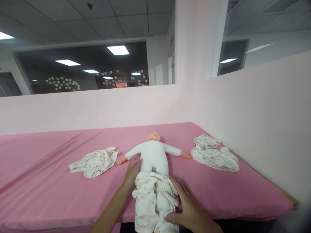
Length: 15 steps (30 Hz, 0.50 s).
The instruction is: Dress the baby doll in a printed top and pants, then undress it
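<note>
A baby doll point(153, 155) in a white long-sleeved top lies on its back, arms spread, head toward the wall. Printed baby trousers point(145, 200) cover its legs up to the hips, their waistband bunched below a small grey mark on the belly. My left hand point(132, 171) rests against the doll's side just above the waistband; its fingers are partly hidden. Along the outer side of the trousers lies my right hand point(186, 200), with the thumb apart from the fingers and touching the front of the leg. The lower ends of the trousers run out of view.
A crumpled printed baby garment point(97, 161) lies to the left. On the right are a folded printed cloth point(206, 141) and another printed garment point(215, 158), close to the doll's hand. The pink-covered table point(53, 194) meets walls at the back and right.
</note>
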Tool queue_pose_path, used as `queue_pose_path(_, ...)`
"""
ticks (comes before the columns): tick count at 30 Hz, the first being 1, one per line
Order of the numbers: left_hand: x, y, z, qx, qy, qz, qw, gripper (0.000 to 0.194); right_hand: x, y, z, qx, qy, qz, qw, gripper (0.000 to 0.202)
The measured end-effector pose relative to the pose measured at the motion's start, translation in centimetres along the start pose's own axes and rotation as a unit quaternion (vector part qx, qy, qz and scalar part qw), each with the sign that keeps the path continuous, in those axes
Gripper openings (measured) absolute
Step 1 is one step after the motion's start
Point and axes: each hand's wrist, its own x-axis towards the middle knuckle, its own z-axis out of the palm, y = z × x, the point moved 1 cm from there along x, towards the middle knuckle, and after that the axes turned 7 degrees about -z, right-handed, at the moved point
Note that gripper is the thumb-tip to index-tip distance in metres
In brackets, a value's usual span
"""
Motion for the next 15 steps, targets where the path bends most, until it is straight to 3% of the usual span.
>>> queue_pose_path(4, -5.4, -2.1, -1.5, 0.080, -0.031, 0.054, 0.995, 0.063, -1.3, 0.0, 0.1, -0.014, -0.027, -0.019, 0.999, 0.113)
queue_pose_path(7, -7.9, -4.1, -3.3, 0.188, -0.071, 0.120, 0.972, 0.069, -1.9, 1.2, 1.0, -0.062, -0.023, -0.020, 0.998, 0.107)
queue_pose_path(10, -8.9, -6.5, -4.8, 0.337, -0.086, 0.218, 0.912, 0.101, -1.8, 2.8, 2.3, -0.123, -0.025, -0.035, 0.992, 0.110)
queue_pose_path(12, -9.5, -7.9, -5.1, 0.399, -0.066, 0.279, 0.871, 0.118, -1.5, 3.3, 3.0, -0.147, -0.014, -0.054, 0.988, 0.116)
queue_pose_path(15, -10.4, -9.3, -4.5, 0.446, -0.018, 0.338, 0.829, 0.115, -1.4, 2.9, 3.3, -0.153, 0.006, -0.064, 0.986, 0.121)
